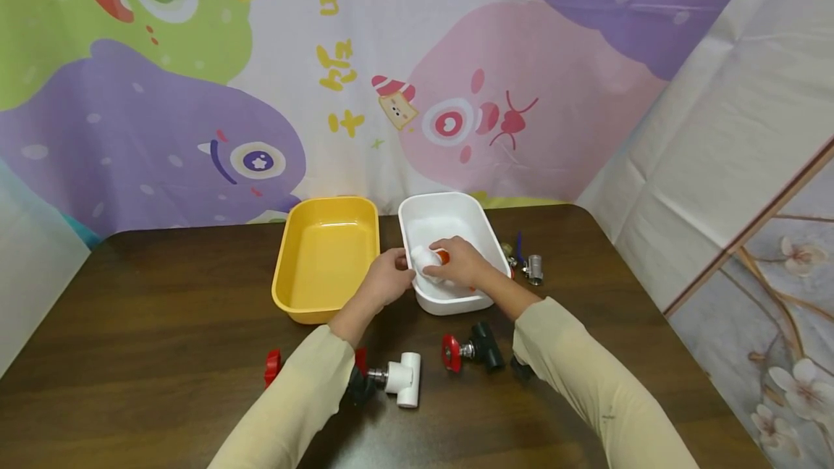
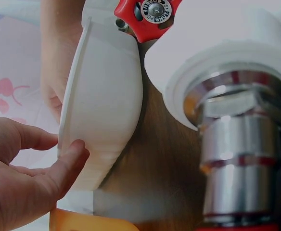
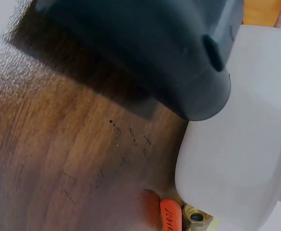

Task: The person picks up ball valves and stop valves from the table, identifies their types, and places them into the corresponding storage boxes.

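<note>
In the head view, my right hand [image 1: 459,263] reaches into the white tray [image 1: 449,306] and grips a white plastic fitting [image 1: 425,258] with an orange part. Its fingers cover some of that fitting. My left hand [image 1: 389,277] is at the tray's left side; in the left wrist view its thumb and a finger [image 2: 39,139] pinch the tray's rim from both sides. The right wrist view shows the tray's outer wall [image 3: 241,134] but not the grip.
A yellow tray [image 1: 289,288] stands left of the white one. Nearer me lie a white tee valve [image 1: 404,380], a dark valve with red handwheel [image 1: 485,346] and another red handwheel [image 1: 274,365]. Small metal valves [image 1: 534,270] lie right of the white tray.
</note>
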`<state>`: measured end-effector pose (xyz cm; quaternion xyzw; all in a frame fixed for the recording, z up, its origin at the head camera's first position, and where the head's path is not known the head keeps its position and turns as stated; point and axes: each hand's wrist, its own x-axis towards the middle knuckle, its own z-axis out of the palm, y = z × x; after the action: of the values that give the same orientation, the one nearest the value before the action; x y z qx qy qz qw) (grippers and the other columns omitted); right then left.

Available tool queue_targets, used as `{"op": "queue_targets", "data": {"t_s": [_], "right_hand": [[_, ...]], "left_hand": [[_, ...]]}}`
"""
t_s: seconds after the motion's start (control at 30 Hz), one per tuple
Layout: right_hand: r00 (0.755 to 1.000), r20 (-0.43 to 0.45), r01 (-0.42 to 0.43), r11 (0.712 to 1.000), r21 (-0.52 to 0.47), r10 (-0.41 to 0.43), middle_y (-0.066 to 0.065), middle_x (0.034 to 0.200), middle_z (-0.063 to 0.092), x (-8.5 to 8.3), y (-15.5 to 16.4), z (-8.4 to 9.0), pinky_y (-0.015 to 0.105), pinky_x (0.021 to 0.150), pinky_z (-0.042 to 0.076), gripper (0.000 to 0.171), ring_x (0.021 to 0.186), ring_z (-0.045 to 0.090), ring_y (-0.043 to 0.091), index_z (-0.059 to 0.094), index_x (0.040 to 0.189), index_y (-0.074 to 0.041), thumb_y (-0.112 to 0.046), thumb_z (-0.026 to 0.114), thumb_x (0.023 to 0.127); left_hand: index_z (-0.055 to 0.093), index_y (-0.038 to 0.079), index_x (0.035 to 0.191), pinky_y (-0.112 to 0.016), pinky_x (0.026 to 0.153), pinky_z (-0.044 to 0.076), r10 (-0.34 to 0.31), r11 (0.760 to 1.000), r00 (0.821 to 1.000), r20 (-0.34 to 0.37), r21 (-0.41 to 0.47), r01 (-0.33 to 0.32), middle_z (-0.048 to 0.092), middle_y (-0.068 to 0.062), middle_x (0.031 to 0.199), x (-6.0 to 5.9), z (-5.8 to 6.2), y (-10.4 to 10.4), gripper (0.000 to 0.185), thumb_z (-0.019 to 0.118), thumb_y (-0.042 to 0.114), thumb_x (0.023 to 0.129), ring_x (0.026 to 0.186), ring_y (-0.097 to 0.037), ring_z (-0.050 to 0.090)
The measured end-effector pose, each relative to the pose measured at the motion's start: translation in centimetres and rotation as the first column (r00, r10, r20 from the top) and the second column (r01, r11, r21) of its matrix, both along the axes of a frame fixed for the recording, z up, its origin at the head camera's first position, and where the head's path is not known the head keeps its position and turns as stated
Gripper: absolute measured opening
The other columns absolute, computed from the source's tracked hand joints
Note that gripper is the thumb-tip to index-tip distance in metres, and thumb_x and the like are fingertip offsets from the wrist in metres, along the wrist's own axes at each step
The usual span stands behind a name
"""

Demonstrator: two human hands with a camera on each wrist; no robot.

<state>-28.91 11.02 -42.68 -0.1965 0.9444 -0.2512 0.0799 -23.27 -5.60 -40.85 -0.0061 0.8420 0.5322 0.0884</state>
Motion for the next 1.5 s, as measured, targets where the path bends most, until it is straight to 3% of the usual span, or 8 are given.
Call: {"op": "queue_targets", "data": {"t_s": [0.3,0.67,1.23,1.5], "right_hand": [[1.000,-0.004,0.013,0.998,-0.054,-0.013,0.019,0.125,0.055,0.2,0.6,1.3,0.043,0.103,0.040,0.051,0.118,0.050,0.031,0.058,0.125,-0.004,-0.035,0.066,0.085],[0.998,-0.021,0.065,0.993,-0.095,-0.067,0.019,0.126,0.055,0.1,1.3,2.6,0.043,0.097,0.045,0.050,0.111,0.053,0.034,0.058,0.125,-0.006,-0.035,0.064,0.085],[0.994,-0.064,0.086,0.989,-0.123,-0.094,0.020,0.131,0.053,0.3,3.3,4.1,0.047,0.095,0.046,0.054,0.116,0.053,0.038,0.053,0.129,-0.003,-0.032,0.065,0.085],[0.986,-0.050,0.153,0.983,-0.101,-0.158,0.019,0.133,0.049,0.3,4.4,4.5,0.047,0.094,0.047,0.055,0.118,0.051,0.036,0.054,0.129,-0.007,-0.037,0.065,0.085]], "left_hand": [[0.047,-0.006,0.131,-0.031,0.078,0.056,0.003,1.000,1.000,-0.022,-0.005,-0.003,0.061,-0.020,0.111,0.1,0.1,0.0,0.045,0.056,0.005,0.088,0.090,-0.025,0.061],[0.047,-0.005,0.132,-0.030,0.077,0.055,-0.004,1.000,1.000,-0.009,-0.014,0.004,0.061,-0.019,0.112,0.1,0.2,-0.1,0.045,0.056,0.008,0.089,0.087,-0.023,0.060],[0.045,-0.005,0.132,-0.030,0.079,0.056,0.012,1.000,1.000,0.005,-0.001,-0.012,0.060,-0.020,0.112,0.3,0.3,0.1,0.045,0.055,0.006,0.089,0.091,-0.024,0.061],[0.043,-0.005,0.134,-0.030,0.080,0.056,0.003,1.000,1.000,0.018,-0.004,-0.003,0.058,-0.020,0.115,0.3,0.4,0.1,0.047,0.054,0.006,0.090,0.093,-0.024,0.061]]}}
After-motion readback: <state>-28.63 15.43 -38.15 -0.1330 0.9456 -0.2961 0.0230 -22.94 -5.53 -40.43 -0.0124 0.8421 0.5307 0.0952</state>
